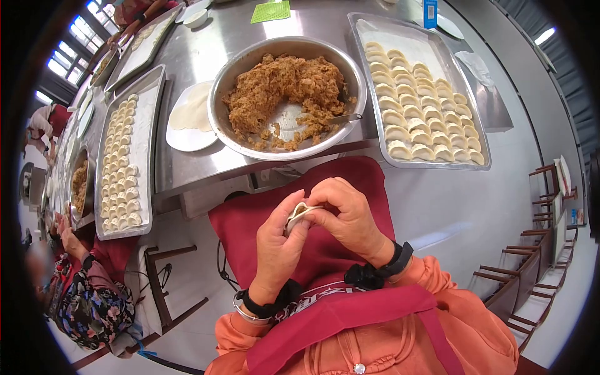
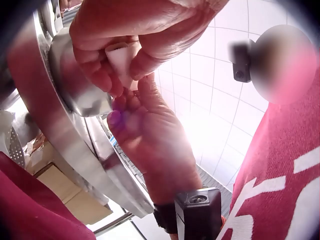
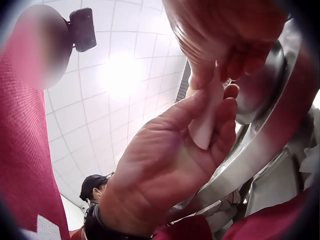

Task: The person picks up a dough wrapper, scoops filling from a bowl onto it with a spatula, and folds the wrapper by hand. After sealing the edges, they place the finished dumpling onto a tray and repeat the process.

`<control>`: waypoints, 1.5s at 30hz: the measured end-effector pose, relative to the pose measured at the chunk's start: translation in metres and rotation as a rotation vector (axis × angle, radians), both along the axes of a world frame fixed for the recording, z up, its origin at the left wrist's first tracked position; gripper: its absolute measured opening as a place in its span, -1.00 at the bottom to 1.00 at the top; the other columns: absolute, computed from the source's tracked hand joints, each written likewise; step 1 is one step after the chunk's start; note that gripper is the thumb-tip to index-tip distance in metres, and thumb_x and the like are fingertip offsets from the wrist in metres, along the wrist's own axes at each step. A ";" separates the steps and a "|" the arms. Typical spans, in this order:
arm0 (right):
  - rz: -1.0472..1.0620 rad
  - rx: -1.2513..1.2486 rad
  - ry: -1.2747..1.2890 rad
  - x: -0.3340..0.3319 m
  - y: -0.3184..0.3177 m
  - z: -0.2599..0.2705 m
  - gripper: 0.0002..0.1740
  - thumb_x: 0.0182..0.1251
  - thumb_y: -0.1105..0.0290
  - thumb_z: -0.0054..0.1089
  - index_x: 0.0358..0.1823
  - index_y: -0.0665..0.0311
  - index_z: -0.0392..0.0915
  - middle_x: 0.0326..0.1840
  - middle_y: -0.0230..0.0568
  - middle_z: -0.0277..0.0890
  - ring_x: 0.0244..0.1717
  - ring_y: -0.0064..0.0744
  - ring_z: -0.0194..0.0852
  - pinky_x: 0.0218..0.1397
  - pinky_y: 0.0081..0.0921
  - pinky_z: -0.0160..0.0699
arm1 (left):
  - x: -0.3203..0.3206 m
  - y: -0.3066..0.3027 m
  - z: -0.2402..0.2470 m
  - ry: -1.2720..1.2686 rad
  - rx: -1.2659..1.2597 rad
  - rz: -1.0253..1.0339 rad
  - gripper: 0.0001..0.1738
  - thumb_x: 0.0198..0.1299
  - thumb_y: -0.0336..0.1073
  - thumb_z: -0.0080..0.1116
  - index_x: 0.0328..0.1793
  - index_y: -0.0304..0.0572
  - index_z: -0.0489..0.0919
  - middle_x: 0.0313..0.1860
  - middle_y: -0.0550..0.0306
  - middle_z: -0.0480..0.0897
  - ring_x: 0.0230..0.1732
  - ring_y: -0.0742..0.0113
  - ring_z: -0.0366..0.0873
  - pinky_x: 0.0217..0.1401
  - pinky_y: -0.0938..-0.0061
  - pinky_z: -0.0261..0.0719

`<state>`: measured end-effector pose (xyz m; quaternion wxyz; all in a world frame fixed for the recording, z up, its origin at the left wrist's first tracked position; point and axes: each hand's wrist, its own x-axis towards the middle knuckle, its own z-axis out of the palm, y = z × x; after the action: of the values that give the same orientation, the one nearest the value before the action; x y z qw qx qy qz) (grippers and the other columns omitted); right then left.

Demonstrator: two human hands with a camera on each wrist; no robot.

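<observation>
Left hand (image 1: 275, 239) holds one dough wrapper (image 1: 296, 219) between thumb and fingers, and the right hand (image 1: 345, 215) pinches the same wrapper from its other side, so both are occupied with one thing. From my remote place I see that this wrapper is held up over the red apron (image 1: 337, 317), on the near side of the desk (image 1: 206, 47). It is folded, and through a gap at its upper side a little filling (image 1: 300, 209) shows. In both wrist views the pale dough is partly covered and the light is strong, so I cannot say with certainty how much of its edge is pressed together.

On the desk, straight beyond the hands, I find a large steel bowl (image 1: 220, 128) with brown mixture (image 1: 275, 75), heaped mostly toward the far side. One metal handle (image 1: 347, 118) lies at the right rim. Just left of the bowl is a white plate (image 1: 187, 143) with flat dough rounds (image 1: 192, 111). Farther left, a metal tray (image 1: 148, 175) carries dumplings (image 1: 122, 165) in rows; right of the bowl, another tray (image 1: 400, 36) carries more dumplings (image 1: 425, 112). A green mat (image 1: 270, 11) lies at the far side, and a blue card (image 1: 430, 14) stands near the right tray.
</observation>
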<state>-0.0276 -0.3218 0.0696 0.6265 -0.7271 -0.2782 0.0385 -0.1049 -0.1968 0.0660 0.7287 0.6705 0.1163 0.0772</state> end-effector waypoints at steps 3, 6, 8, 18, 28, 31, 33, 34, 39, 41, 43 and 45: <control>0.011 -0.035 -0.178 0.004 0.000 -0.004 -0.84 -0.08 0.54 0.30 -0.46 0.23 0.49 -0.43 -0.32 0.45 -0.38 -0.29 0.36 -0.33 -0.43 0.40 | 0.003 0.005 -0.005 -0.127 0.341 -0.092 -0.57 0.15 -0.53 0.10 0.19 -0.30 0.43 -0.08 0.06 0.59 -0.13 0.47 0.53 -0.08 0.60 0.50; 0.024 -0.079 -0.269 0.005 0.000 -0.004 -0.84 -0.09 0.53 0.30 -0.46 0.21 0.49 -0.43 -0.32 0.45 -0.39 -0.27 0.36 -0.34 -0.41 0.40 | 0.001 0.009 -0.004 -0.040 0.334 -0.163 -0.55 0.20 -0.47 0.11 0.23 -0.31 0.40 -0.01 0.14 0.55 -0.05 0.46 0.49 0.02 0.58 0.48; 0.010 -0.102 -0.273 0.005 0.001 -0.004 -0.85 -0.09 0.52 0.29 -0.47 0.22 0.48 -0.43 -0.31 0.45 -0.38 -0.24 0.37 -0.34 -0.39 0.40 | 0.001 0.009 -0.004 -0.009 0.247 -0.162 -0.54 0.20 -0.47 0.10 0.25 -0.32 0.38 0.01 0.13 0.54 -0.03 0.46 0.49 0.03 0.58 0.48; 0.042 -0.089 -0.244 0.004 0.002 -0.007 -0.84 -0.06 0.51 0.29 -0.46 0.27 0.46 -0.44 -0.28 0.45 -0.39 -0.23 0.36 -0.35 -0.39 0.38 | 0.001 0.008 -0.001 0.083 -0.160 -0.144 -0.49 0.24 -0.45 0.06 0.31 -0.35 0.27 0.10 0.04 0.45 0.05 0.43 0.44 0.12 0.53 0.48; 0.019 -0.083 -0.161 0.005 0.004 -0.009 -0.84 -0.04 0.47 0.31 -0.44 0.22 0.49 -0.49 -0.33 0.39 -0.42 -0.28 0.31 -0.38 -0.42 0.34 | 0.001 0.007 -0.004 0.014 -0.058 -0.040 -0.61 0.24 -0.51 0.00 0.22 -0.36 0.38 -0.05 0.01 0.57 -0.06 0.33 0.54 0.01 0.49 0.53; 0.028 -0.117 -0.282 0.006 0.005 -0.010 -0.85 -0.07 0.48 0.31 -0.45 0.21 0.50 -0.47 -0.33 0.40 -0.39 -0.26 0.33 -0.37 -0.42 0.37 | 0.002 0.011 -0.005 -0.069 0.411 -0.132 -0.61 0.24 -0.49 0.00 0.22 -0.35 0.40 0.00 0.04 0.57 -0.03 0.40 0.52 0.05 0.57 0.47; 0.028 -0.141 -0.341 0.005 0.005 -0.009 -0.84 -0.09 0.48 0.31 -0.46 0.20 0.50 -0.46 -0.32 0.40 -0.38 -0.25 0.34 -0.35 -0.41 0.39 | 0.002 0.013 -0.007 -0.070 0.430 -0.162 -0.59 0.22 -0.51 -0.01 0.22 -0.33 0.40 -0.01 0.07 0.57 -0.03 0.42 0.51 0.03 0.56 0.47; 0.021 -0.160 -0.337 0.005 0.005 -0.009 -0.84 -0.11 0.49 0.31 -0.46 0.20 0.50 -0.44 -0.32 0.41 -0.37 -0.24 0.36 -0.34 -0.40 0.41 | 0.002 0.012 -0.006 -0.070 0.430 -0.162 -0.59 0.22 -0.51 -0.01 0.22 -0.33 0.40 -0.01 0.07 0.57 -0.03 0.42 0.51 0.03 0.56 0.47; -0.019 -0.161 -0.254 0.002 0.010 -0.004 -0.85 -0.12 0.50 0.30 -0.48 0.21 0.50 -0.39 -0.32 0.45 -0.33 -0.22 0.38 -0.31 -0.37 0.44 | 0.001 0.012 -0.002 0.060 0.274 -0.153 -0.50 0.20 -0.52 -0.01 0.31 -0.35 0.30 0.02 0.05 0.54 0.01 0.44 0.47 0.07 0.57 0.45; 0.055 -0.146 -0.326 0.004 0.008 -0.011 -0.84 -0.12 0.51 0.29 -0.46 0.23 0.50 -0.37 -0.31 0.46 -0.32 -0.20 0.39 -0.30 -0.36 0.44 | 0.001 0.011 -0.008 0.037 0.224 -0.127 -0.49 0.19 -0.53 0.00 0.31 -0.33 0.30 0.00 0.01 0.55 -0.03 0.41 0.50 0.02 0.56 0.47; 0.049 -0.144 -0.329 0.004 0.007 -0.010 -0.84 -0.11 0.50 0.29 -0.45 0.24 0.50 -0.38 -0.30 0.46 -0.32 -0.20 0.39 -0.30 -0.36 0.43 | 0.001 0.009 -0.009 0.013 0.175 -0.101 -0.48 0.17 -0.54 0.01 0.31 -0.31 0.29 -0.03 -0.03 0.57 -0.07 0.39 0.54 -0.02 0.55 0.50; 0.042 -0.141 -0.332 0.003 0.006 -0.010 -0.84 -0.10 0.50 0.29 -0.44 0.24 0.50 -0.38 -0.29 0.46 -0.33 -0.20 0.38 -0.30 -0.36 0.43 | 0.000 0.008 -0.008 0.054 -0.122 -0.100 -0.50 0.20 -0.52 0.02 0.30 -0.34 0.29 0.02 0.02 0.54 -0.03 0.37 0.52 0.02 0.54 0.51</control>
<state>-0.0246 -0.3155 0.0595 0.5186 -0.7594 -0.3896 -0.0494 -0.1050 -0.1886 0.0580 0.7677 0.6317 0.1067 0.0154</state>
